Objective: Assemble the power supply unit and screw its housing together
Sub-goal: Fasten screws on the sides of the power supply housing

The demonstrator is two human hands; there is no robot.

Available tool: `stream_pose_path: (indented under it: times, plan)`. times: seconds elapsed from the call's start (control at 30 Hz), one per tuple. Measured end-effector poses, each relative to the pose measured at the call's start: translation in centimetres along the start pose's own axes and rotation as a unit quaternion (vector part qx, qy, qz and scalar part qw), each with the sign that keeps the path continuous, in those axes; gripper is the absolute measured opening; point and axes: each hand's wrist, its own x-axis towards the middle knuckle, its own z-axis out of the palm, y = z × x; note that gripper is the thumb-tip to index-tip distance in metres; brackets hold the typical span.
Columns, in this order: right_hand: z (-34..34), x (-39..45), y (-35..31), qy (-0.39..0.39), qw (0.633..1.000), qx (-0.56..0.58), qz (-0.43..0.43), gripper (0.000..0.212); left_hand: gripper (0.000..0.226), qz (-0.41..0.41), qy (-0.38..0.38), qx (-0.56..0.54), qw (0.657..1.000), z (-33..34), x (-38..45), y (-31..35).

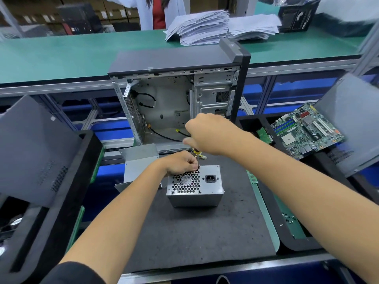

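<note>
the open computer case stood at twelve o'clock on the bench, its side panel off and loose cables lying inside, with a bare motherboard tilted in a tray at two o'clock and a grey panel leaning at nine o'clock. at the centre of the dark work mat sat the power supply unit, standing on one face so its honeycomb fan grille and mains socket pointed up toward the camera. its housing looked closed around the internals, so the assembling seemed mostly done and the screwing under way. the right hand was curled tight around the top of a screwdriver held upright at the unit's twelve o'clock edge, its yellow-collared shaft running down to the top corner of the grille. the left hand rested on that same corner, its fingers pinched narrow around the tip, probably steadying a screw too small to make out. how many screws were already seated could not be told; any on the hidden faces likely remained, and the unit was not yet in the case.
</note>
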Motion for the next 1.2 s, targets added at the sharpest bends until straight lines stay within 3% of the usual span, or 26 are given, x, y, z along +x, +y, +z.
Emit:
stream_pose_path:
  times: [0.1, 0.17, 0.23, 0.27, 0.43, 0.53, 0.6, 0.7, 0.87, 0.97, 1.1, 1.2]
  plan:
    - [-0.1, 0.1, -0.3, 0.002, 0.996, -0.082, 0.022, 0.033, 0.023, -0.002, -0.009, -0.011, 1.000, 0.0, 0.1, 0.0]
    - [-0.5, 0.3, 0.2, -0.067, 0.998, -0.016, 0.013, 0.026, 0.021, -0.010, -0.011, -0.006, 1.000, -0.2, 0.1, 0.0]
    - [-1.0, 0.4, 0.8, -0.139, 0.985, 0.099, -0.010, 0.005, 0.020, -0.010, -0.015, -0.005, 1.000, -0.2, 0.2, 0.0]
    - [-1.1, 0.4, 0.9, -0.150, 0.981, 0.122, -0.021, 0.007, 0.020, -0.006, -0.019, -0.011, 1.000, -0.2, 0.2, 0.1]
    - [-0.3, 0.7, -0.2, -0.051, 0.998, 0.022, 0.009, 0.016, 0.030, 0.000, -0.023, -0.024, 0.999, -0.3, 0.5, -0.1]
    - [-0.1, 0.5, -0.4, -0.036, 0.998, -0.044, 0.035, 0.018, 0.029, 0.002, -0.034, -0.028, 0.999, -0.4, 0.6, -0.2]
    - [-0.3, 0.5, 0.1, -0.084, 0.996, -0.001, 0.026, 0.021, 0.030, 0.001, -0.033, -0.021, 0.999, -0.5, 0.6, -0.3]
    - [-0.9, 0.6, 0.7, -0.149, 0.985, 0.089, -0.013, 0.008, 0.030, 0.001, -0.033, -0.015, 0.999, -0.4, 0.6, -0.5]
    - [0.4, 1.0, -0.2, -0.045, 0.998, 0.050, 0.019, 0.020, 0.032, 0.003, -0.028, -0.027, 0.999, -0.5, 0.4, -0.4]
    - [0.7, 1.0, -0.3, -0.023, 0.998, -0.020, 0.056, 0.027, 0.026, 0.009, -0.034, -0.029, 0.999, -0.4, 0.5, -0.4]
    - [0.0, 1.3, 0.3, -0.115, 0.991, 0.073, 0.002, 0.009, 0.026, 0.008, -0.028, -0.025, 0.999, -0.5, 0.5, -0.5]
    - [-0.1, 1.4, 0.2, -0.098, 0.989, 0.107, -0.023, 0.010, 0.025, 0.010, -0.025, -0.017, 0.999, -0.4, 0.4, -0.6]
